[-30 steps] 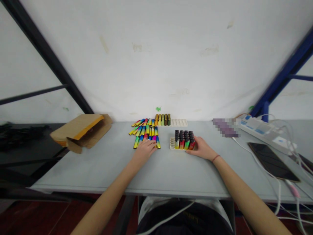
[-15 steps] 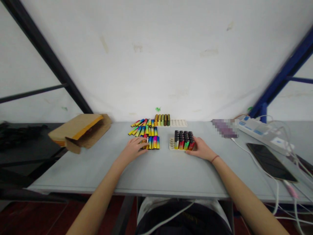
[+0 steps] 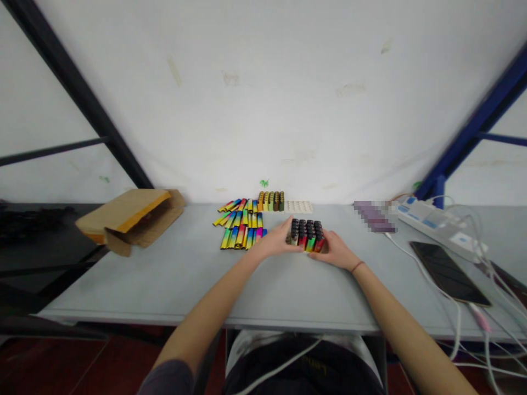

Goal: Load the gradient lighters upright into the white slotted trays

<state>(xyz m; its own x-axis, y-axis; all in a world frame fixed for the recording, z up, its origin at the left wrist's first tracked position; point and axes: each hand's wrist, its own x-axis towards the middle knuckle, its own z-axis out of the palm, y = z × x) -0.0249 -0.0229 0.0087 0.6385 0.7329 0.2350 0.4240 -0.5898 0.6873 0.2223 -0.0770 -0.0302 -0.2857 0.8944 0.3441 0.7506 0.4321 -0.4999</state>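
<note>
Rows of black-topped lighters (image 3: 307, 235) stand upright in a white tray at the middle of the table, with red, green and pale bodies. My left hand (image 3: 276, 240) is pressed against the left side of this tray of lighters, fingers along its far side and thumb at the front. On the opposite side, my right hand (image 3: 338, 251) grips the right edge, thumb at the near corner. The white tray is mostly hidden by the hands and lighters. Left of my left hand lie several shiny rainbow-coloured strips (image 3: 235, 237) in rough rows, partly covered by that hand.
Behind stand gold-topped upright pieces (image 3: 270, 201) beside a white holed tray (image 3: 299, 207). A torn cardboard box (image 3: 127, 214) lies left. On the right are a dark phone (image 3: 448, 271), a pixelated purple object (image 3: 374, 216), a white power strip (image 3: 442, 227) and loose cables.
My left hand has moved right, from the rainbow strips to the left side of the tray of lighters. My right hand stays at the tray's right side.
</note>
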